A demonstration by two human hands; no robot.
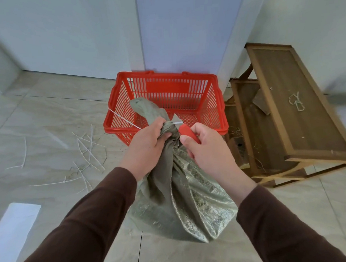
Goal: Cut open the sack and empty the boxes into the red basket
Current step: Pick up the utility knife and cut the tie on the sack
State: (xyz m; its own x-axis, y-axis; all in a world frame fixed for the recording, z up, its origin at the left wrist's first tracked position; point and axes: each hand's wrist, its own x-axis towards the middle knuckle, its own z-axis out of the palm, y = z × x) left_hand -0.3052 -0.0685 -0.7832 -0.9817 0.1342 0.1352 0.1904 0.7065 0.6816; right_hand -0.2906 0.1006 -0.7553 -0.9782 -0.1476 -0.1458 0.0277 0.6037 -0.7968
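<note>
Both hands worked at the sack (177,200) on the floor before the red basket (214,101): left hand (149,143) fingers clenched around its tied neck, right hand (206,147) fingers wrapped around a red-handled knife (185,130).

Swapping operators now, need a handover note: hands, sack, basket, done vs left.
Left hand: clenched on the gathered neck of the green woven sack, which stands on the floor.
Right hand: holds the red-handled knife, blade at the white zip tie around the neck.
Red plastic basket: just behind the sack, looks empty.
Done: nothing cut through yet.
Left: cut the tie, empty the boxes into the basket.
</note>
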